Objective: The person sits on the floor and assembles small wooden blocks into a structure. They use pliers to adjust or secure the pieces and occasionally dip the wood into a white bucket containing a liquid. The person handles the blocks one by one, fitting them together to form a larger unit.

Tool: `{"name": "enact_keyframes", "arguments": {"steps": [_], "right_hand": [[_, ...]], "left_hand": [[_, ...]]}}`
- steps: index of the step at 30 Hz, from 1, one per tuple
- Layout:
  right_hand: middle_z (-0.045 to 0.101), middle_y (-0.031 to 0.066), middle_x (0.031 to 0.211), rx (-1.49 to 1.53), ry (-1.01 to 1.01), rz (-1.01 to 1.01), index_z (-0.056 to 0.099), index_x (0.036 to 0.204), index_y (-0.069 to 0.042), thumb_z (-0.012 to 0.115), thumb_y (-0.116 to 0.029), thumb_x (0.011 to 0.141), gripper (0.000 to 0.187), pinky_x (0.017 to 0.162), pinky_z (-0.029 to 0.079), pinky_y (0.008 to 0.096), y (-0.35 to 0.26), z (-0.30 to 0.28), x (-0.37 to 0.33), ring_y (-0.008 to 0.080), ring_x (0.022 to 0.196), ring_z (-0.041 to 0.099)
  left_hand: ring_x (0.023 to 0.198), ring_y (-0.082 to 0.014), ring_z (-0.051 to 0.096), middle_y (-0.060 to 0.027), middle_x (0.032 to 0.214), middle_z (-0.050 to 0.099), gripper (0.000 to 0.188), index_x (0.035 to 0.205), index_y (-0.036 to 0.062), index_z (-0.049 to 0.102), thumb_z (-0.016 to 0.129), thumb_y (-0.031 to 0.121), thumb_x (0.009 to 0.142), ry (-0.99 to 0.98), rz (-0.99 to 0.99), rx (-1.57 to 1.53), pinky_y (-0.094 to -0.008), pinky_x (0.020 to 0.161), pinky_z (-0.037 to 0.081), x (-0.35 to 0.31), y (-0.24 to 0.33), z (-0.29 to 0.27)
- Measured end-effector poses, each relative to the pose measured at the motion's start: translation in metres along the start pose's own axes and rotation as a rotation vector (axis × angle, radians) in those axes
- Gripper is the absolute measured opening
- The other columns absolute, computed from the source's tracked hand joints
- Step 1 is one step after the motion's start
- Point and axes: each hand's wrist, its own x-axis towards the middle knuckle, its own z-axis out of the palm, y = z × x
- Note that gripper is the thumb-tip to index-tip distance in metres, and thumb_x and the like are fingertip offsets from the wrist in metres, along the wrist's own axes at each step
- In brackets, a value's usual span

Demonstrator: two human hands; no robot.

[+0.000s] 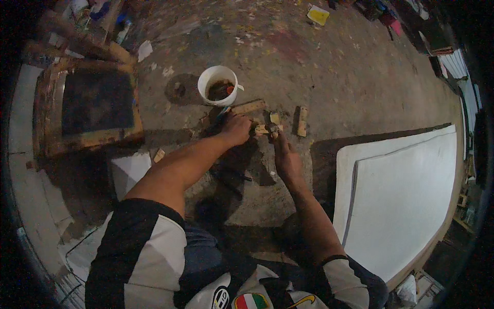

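Wooden strip (261, 129), long axis sideways, between left fingers (242, 123) and right fingers (279, 142), both grips unclear

At left, wood-framed dark panel (98, 103); below it, pale angular object (132, 167), type unclear. At right, large white sheets (401, 190), overlapping, corners rounded on the outer one. Underneath it all, grey-brown floor (355, 87), paint-flecked toward the top. Up there also: white scrap (145, 50) near the dark panel, yellow-and-white flat piece (318, 15) farther right, pink item (395, 27) among dark clutter. Far right, pale ribbed panel (455, 64). Bottom right, crumpled whitish plastic (407, 290), blurred.
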Motion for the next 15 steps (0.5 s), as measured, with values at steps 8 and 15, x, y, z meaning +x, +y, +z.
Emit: {"name": "enact_keyframes", "arguments": {"steps": [8, 15], "right_hand": [[0.067, 0.0269, 0.097, -0.190, -0.042, -0.013, 0.030, 0.160, -0.028, 0.057, -0.024, 0.103, 0.064, 0.057, 0.052, 0.0576, -0.018, -0.017, 0.019, 0.0495, 0.073, 0.068], [0.066, 0.0283, 0.097, -0.137, -0.041, -0.046, 0.029, 0.161, -0.029, 0.054, -0.026, 0.105, 0.061, 0.059, 0.053, 0.0572, -0.024, -0.025, 0.003, 0.0496, 0.074, 0.068]], "left_hand": [[0.109, -0.0409, 0.065, -0.0193, 0.103, 0.070, 0.029, 0.104, 0.0069, 0.072, 0.073, 0.019, 0.078, 0.036, 0.090, 0.038, -0.0531, 0.090, 0.050, 0.020, -0.002, -0.026], [0.101, -0.0389, 0.069, -0.0183, 0.104, 0.072, 0.026, 0.099, 0.0065, 0.075, 0.072, 0.015, 0.074, 0.014, 0.045, -0.108, -0.0512, 0.091, 0.053, 0.009, 0.001, -0.001]]}}
